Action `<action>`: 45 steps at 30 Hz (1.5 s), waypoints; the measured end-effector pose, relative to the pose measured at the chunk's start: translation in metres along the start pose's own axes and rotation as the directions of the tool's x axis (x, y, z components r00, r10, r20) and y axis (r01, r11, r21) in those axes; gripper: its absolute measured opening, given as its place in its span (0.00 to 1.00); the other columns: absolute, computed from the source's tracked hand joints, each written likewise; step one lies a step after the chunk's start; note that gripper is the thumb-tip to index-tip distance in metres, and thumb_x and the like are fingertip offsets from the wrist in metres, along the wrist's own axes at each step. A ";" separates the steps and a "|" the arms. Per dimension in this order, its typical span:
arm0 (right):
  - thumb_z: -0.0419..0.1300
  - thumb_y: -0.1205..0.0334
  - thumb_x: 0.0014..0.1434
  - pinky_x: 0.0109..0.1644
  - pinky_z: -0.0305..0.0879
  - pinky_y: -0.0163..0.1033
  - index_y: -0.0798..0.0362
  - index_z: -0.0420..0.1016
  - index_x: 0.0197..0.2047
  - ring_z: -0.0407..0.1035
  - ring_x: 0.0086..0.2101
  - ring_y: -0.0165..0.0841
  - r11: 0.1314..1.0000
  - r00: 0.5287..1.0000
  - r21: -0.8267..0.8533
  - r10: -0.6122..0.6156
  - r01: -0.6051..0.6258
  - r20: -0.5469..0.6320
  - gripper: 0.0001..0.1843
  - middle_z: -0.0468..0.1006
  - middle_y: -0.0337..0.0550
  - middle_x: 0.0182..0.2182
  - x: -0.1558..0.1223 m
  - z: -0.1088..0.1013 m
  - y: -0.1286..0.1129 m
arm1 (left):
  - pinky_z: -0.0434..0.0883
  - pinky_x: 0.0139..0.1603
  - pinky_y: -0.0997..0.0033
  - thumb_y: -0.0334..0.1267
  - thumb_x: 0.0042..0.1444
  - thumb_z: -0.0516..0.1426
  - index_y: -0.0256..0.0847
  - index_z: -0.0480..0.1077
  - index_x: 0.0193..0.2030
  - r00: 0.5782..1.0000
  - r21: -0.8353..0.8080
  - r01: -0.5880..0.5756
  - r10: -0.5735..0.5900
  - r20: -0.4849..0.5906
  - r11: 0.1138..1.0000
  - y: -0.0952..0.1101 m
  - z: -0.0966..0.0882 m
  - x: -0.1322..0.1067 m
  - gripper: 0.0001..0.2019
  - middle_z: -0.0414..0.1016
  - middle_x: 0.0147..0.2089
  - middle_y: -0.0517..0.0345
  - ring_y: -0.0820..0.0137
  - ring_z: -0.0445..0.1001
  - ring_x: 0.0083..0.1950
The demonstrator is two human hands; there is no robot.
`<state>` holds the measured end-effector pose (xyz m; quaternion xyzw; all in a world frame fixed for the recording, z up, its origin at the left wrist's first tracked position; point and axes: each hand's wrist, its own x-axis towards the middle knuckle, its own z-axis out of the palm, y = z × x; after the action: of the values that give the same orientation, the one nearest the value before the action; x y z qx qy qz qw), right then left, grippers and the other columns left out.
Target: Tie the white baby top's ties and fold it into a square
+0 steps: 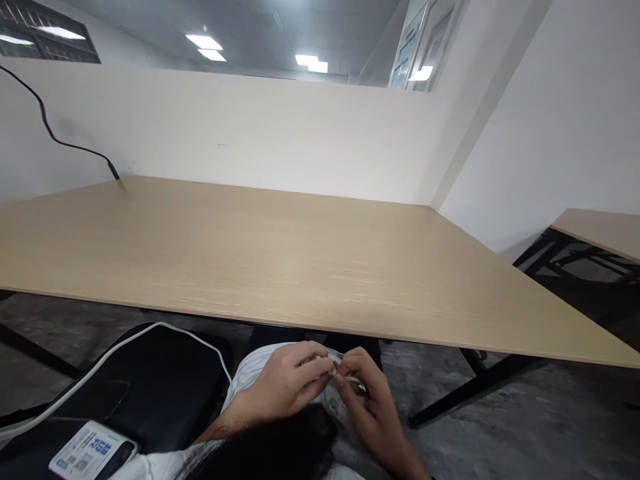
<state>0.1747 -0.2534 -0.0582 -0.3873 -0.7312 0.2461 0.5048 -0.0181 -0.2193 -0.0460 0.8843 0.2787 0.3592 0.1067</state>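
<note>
Currently a small white piece [336, 365] is pinched in closed fingertips of left hand [287, 385] and right hand [371, 400] below the tabletop [300, 267] near edge; judged mid-handling.

Place: an office, set out as plain workstations.
Landmark: a long, pale wood-effect desk [300, 267] on black metal legs [480, 390].
Behind the desk: a plain white partition [260, 133] runs along its far edge, like a cubicle divider.
Above the desk: a panelled ceiling with flat rectangular light panels [205, 45].
Right of the desk: a second desk [600, 233] of the same top and black frame, across a gap.
Above the desk's far right corner: framed notices [407, 57] on the wall.
Far left corner of the desk: a black cable [50, 133] comes down the partition.
Under the desk: a grey floor [525, 427].
Near left of the desk: a black padded seat [160, 380].
</note>
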 end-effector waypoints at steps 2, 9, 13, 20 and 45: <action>0.56 0.62 0.68 0.37 0.68 0.36 0.50 0.69 0.37 0.69 0.35 0.33 1.000 1.000 -0.005 -0.011 0.011 -0.009 0.06 0.71 0.41 0.34 0.001 -0.002 -0.001 | 0.72 0.38 0.73 0.32 0.65 0.54 0.41 0.75 0.42 0.999 0.014 -0.022 0.022 0.025 1.000 0.000 0.002 0.000 0.07 0.77 0.41 0.53 0.70 0.75 0.38; 0.58 0.67 0.64 0.43 0.69 0.42 0.49 0.70 0.46 0.70 0.40 0.37 0.984 0.998 -0.171 -0.038 0.045 0.045 0.07 0.76 0.44 0.39 -0.001 -0.001 0.007 | 0.74 0.43 0.70 0.33 0.63 0.54 0.40 0.71 0.45 0.996 0.002 0.066 -0.065 0.063 0.998 0.000 0.002 0.001 0.07 0.79 0.43 0.52 0.67 0.77 0.43; 0.57 0.67 0.65 0.42 0.70 0.42 0.49 0.72 0.47 0.72 0.39 0.37 0.972 0.995 -0.214 -0.084 0.092 0.048 0.08 0.78 0.44 0.38 -0.002 0.000 0.014 | 0.74 0.41 0.71 0.34 0.61 0.55 0.42 0.71 0.43 0.992 0.003 0.118 -0.119 0.041 0.993 0.000 0.001 0.001 0.05 0.80 0.42 0.54 0.67 0.78 0.40; 0.56 0.67 0.65 0.39 0.69 0.40 0.49 0.73 0.44 0.71 0.36 0.36 0.980 0.994 -0.170 -0.099 0.106 0.049 0.06 0.78 0.42 0.35 -0.001 -0.001 0.009 | 0.73 0.39 0.73 0.32 0.59 0.55 0.42 0.70 0.43 0.995 -0.060 0.104 -0.104 -0.006 0.993 0.001 0.005 -0.002 0.06 0.81 0.39 0.56 0.69 0.79 0.37; 0.61 0.50 0.63 0.38 0.77 0.44 0.48 0.85 0.38 0.79 0.34 0.41 0.949 0.937 -0.054 0.316 -0.311 0.148 0.14 0.85 0.47 0.35 -0.005 -0.091 0.053 | 0.69 0.62 0.59 0.54 0.69 0.48 0.42 0.69 0.65 0.726 0.075 0.527 -0.494 0.479 0.846 -0.061 -0.070 -0.038 0.26 0.71 0.65 0.45 0.56 0.70 0.65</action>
<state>0.2767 -0.2297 -0.0669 -0.4861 -0.7007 0.3416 0.3950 -0.1151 -0.1915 -0.0413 0.8297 0.4636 0.0942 0.2964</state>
